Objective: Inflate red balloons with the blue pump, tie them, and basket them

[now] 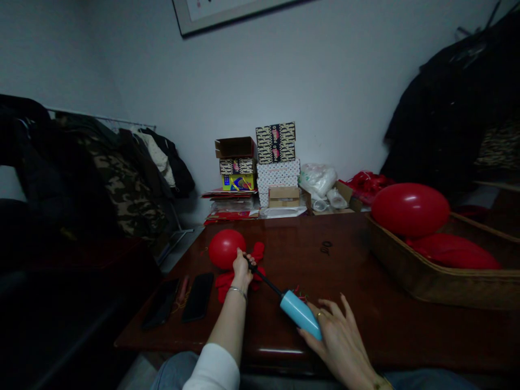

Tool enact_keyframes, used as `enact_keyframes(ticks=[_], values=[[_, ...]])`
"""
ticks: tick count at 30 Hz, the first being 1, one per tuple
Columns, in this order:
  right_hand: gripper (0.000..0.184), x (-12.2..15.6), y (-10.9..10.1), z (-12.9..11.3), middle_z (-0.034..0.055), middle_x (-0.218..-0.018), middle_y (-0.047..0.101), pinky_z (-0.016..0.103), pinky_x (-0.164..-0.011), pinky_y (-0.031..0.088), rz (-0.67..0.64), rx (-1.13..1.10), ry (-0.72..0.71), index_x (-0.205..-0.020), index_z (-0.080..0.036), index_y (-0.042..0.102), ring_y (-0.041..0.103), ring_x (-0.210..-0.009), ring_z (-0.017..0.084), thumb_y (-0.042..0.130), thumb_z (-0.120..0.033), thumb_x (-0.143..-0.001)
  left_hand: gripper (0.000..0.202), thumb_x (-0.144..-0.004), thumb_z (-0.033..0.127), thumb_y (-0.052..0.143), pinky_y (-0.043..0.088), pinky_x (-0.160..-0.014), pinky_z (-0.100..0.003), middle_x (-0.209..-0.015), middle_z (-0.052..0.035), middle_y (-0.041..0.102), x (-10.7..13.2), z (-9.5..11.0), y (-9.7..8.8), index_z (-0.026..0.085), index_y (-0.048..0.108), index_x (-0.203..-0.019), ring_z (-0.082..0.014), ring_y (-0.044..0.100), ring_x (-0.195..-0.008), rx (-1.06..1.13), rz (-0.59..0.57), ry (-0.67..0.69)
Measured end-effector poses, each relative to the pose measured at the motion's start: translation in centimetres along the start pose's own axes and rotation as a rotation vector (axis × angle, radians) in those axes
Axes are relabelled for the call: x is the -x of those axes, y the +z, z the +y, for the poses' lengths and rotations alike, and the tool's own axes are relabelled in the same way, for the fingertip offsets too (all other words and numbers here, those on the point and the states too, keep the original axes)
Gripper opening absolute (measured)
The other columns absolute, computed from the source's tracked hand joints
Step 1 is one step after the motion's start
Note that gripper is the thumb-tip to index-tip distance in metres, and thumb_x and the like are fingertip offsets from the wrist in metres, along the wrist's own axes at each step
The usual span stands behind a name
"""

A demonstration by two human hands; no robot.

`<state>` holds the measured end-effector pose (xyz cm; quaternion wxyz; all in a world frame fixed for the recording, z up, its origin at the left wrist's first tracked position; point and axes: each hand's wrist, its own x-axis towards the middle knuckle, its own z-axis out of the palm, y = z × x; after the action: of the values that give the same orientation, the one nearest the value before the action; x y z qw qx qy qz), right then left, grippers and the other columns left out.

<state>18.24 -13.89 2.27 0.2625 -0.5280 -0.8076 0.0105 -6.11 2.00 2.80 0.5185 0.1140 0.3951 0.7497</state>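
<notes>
A partly inflated red balloon sits over the far left of the table. Its neck is pinched in my left hand, where it meets the black nozzle end of a hand balloon pump. The pump's light blue barrel slants down toward me on the right. My right hand holds the barrel's near end between thumb and palm, its other fingers stretched out. Beneath my left hand lie red cloth-like pieces, partly hidden by my wrist.
Dark phones lie at the table's left. A wicker basket at the right holds red balloons. Small black loops lie on the dark wooden table. Stacked boxes and plastic bags stand behind it.
</notes>
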Motion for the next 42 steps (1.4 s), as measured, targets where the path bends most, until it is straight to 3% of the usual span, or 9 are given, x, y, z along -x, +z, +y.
enact_keyframes(ticks=[8,17,23,30,35,42], values=[[0.037,-1.2,-0.4,-0.8,0.0059,-0.097,0.070,0.050,-0.110,0.009,-0.012,-0.001,0.050,-0.108,-0.018,0.063,0.053,-0.105,0.025,0.054,-0.042,-0.080,0.035,-0.088,0.046,0.045,0.027,-0.033,-0.015,-0.048,0.0069,0.036,0.6,-0.4,0.8,0.019,0.038,-0.068,-0.0051,0.034,-0.034,0.021,-0.006,-0.011],[0.038,-5.5,1.6,-2.7,0.0095,-0.092,0.069,0.049,-0.108,0.009,-0.017,0.019,0.040,-0.101,-0.015,0.064,0.053,-0.103,0.026,0.051,-0.045,-0.081,0.032,-0.090,0.042,0.043,0.029,-0.035,-0.016,-0.048,0.0052,0.040,1.7,-2.5,1.2,0.018,0.040,-0.069,-0.0060,0.037,-0.035,-0.048,-0.030,-0.048],[0.037,-6.8,2.2,-3.6,0.0086,-0.088,0.069,0.050,-0.107,0.009,-0.023,0.029,0.043,-0.098,-0.016,0.064,0.053,-0.102,0.026,0.050,-0.046,-0.081,0.033,-0.089,0.044,0.045,0.029,-0.035,-0.017,-0.048,0.0060,0.039,1.8,-2.3,1.2,0.018,0.040,-0.069,-0.0061,0.037,-0.034,-0.046,-0.021,-0.057],[0.041,-5.4,2.1,-2.9,0.0085,-0.091,0.070,0.050,-0.108,0.010,-0.009,0.006,0.039,-0.106,-0.017,0.063,0.053,-0.102,0.026,0.049,-0.047,-0.082,0.034,-0.089,0.043,0.045,0.026,-0.033,-0.015,-0.048,0.0058,0.038,0.9,-1.6,1.1,0.018,0.039,-0.067,-0.0056,0.035,-0.034,-0.034,-0.026,-0.048],[0.041,-3.1,1.0,-1.2,0.0062,-0.097,0.070,0.050,-0.109,0.011,-0.020,-0.024,0.022,-0.110,-0.020,0.062,0.054,-0.103,0.025,0.052,-0.047,-0.081,0.033,-0.086,0.045,0.050,0.027,-0.033,-0.016,-0.050,0.0066,0.036,0.1,-0.6,0.7,0.019,0.039,-0.069,-0.0060,0.036,-0.034,0.011,-0.025,-0.020],[0.039,-0.7,-0.4,-0.2,0.0040,-0.101,0.069,0.050,-0.111,0.009,-0.020,-0.026,0.014,-0.111,-0.021,0.062,0.053,-0.107,0.024,0.054,-0.044,-0.080,0.032,-0.091,0.040,0.042,0.027,-0.033,-0.015,-0.048,0.0063,0.035,0.1,0.8,0.6,0.019,0.038,-0.067,-0.0052,0.034,-0.034,0.014,-0.012,-0.012]])
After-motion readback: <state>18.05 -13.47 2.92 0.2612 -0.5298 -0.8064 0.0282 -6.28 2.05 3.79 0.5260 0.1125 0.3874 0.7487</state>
